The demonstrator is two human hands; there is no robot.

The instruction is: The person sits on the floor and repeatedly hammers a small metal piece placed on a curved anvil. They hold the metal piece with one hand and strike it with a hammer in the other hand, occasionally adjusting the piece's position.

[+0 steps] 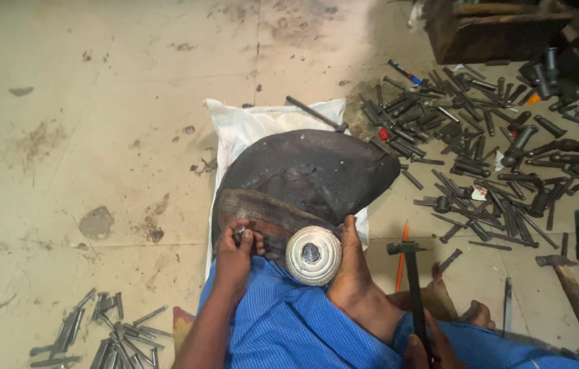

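Head view: left hand (238, 251) pinches a small metal punch (240, 236) against the dark pitch mound (310, 174), just left of the ribbed silver bowl (313, 255). Right hand (429, 348), fingers closed, grips the hammer (412, 287) upright, right of the bowl.

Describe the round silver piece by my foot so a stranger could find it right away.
Start at the big dark domed block lying on the white sack. At its near edge, a bare foot presses a round ribbed silver piece, the only shiny white-metal thing among dark iron tools.
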